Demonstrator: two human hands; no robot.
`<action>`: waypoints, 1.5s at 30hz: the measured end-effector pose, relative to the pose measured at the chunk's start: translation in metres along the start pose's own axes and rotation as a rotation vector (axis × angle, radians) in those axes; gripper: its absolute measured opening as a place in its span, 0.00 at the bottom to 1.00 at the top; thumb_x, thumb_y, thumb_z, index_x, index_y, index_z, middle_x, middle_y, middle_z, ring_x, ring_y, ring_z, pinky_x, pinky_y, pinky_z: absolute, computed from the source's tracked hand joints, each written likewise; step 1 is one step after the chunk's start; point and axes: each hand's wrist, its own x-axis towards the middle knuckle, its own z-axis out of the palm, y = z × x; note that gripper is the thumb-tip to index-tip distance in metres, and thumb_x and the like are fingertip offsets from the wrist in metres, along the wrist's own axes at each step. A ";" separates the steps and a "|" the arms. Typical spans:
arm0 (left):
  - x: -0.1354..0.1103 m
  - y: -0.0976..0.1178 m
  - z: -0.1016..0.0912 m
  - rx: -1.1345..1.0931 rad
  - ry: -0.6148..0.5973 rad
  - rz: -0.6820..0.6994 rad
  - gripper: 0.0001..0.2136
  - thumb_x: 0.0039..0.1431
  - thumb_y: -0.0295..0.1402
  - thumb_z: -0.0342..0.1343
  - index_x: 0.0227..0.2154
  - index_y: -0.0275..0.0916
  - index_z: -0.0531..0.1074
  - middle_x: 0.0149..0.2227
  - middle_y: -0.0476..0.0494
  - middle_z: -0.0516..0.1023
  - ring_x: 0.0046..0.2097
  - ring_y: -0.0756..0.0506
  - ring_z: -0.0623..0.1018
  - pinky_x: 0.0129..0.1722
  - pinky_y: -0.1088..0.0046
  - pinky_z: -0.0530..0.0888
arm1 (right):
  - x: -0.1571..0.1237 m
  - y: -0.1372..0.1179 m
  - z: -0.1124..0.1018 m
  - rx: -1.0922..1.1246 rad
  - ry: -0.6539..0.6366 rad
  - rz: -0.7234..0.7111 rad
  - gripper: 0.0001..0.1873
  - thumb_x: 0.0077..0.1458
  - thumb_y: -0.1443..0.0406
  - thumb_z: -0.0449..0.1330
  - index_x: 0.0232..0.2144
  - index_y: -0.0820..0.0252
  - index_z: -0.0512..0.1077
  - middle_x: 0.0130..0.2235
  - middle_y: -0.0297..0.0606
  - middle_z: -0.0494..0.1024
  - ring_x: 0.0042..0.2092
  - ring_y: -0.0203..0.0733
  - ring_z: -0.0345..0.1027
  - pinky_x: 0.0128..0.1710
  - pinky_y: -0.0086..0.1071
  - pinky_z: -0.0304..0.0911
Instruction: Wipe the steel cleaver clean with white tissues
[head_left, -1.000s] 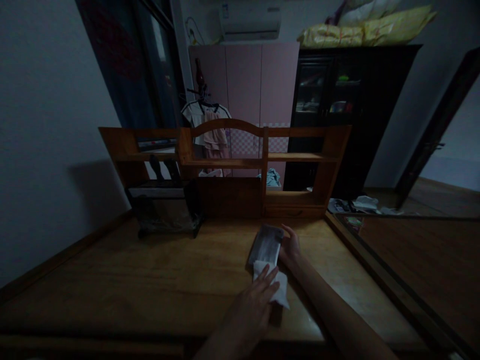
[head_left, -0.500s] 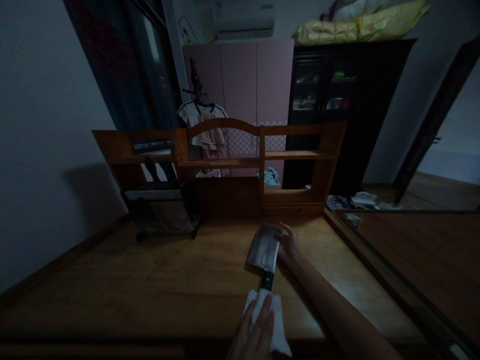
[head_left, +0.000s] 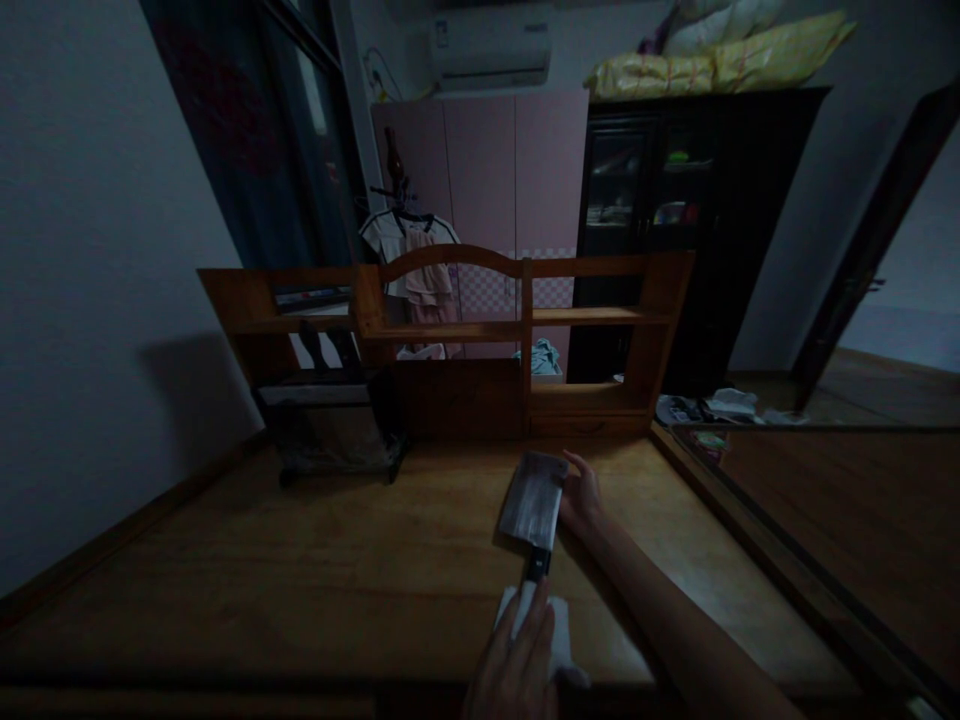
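Note:
A cleaver [head_left: 534,497] with a broad, streaked grey blade and a black handle is held above the wooden tabletop [head_left: 337,580], blade pointing away from me. My right hand [head_left: 583,497] grips the blade's right edge near its far corner, with part of the fingers hidden behind the metal. At the near end, my left hand [head_left: 517,650] presses a white cloth [head_left: 561,635] around the handle, its fingers lying together along it. The cloth and hand hide the lower handle.
A knife block [head_left: 330,430] with dark-handled knives stands at the table's back left. Behind it runs a low wooden shelf unit [head_left: 450,330]. A wall [head_left: 90,300] borders the left, and a raised wooden edge [head_left: 720,520] the right.
The camera view has shifted slightly. My left hand has slid a little forward over the cloth toward the blade. My right hand keeps its hold on the cleaver.

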 end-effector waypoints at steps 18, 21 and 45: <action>0.076 0.013 -0.016 0.087 0.004 -0.189 0.29 0.62 0.19 0.40 0.67 0.35 0.48 0.67 0.39 0.52 0.67 0.41 0.52 0.63 0.57 0.62 | 0.004 -0.001 -0.002 -0.028 0.033 0.033 0.10 0.53 0.60 0.56 0.24 0.57 0.71 0.22 0.39 0.76 0.24 0.44 0.70 0.29 0.38 0.68; 0.067 0.014 -0.007 0.207 0.027 -0.128 0.30 0.60 0.18 0.40 0.66 0.35 0.50 0.67 0.39 0.53 0.67 0.39 0.53 0.63 0.55 0.62 | 0.003 0.001 -0.001 -0.005 0.029 0.014 0.10 0.53 0.60 0.57 0.24 0.57 0.70 0.23 0.38 0.76 0.25 0.43 0.70 0.30 0.36 0.68; 0.010 0.029 0.009 0.527 0.221 -0.226 0.20 0.61 0.25 0.48 0.56 0.40 0.68 0.63 0.31 0.62 0.60 0.35 0.68 0.50 0.62 0.75 | 0.006 0.001 -0.005 -0.004 0.013 -0.002 0.08 0.51 0.60 0.59 0.26 0.58 0.68 0.23 0.36 0.74 0.26 0.41 0.68 0.31 0.34 0.66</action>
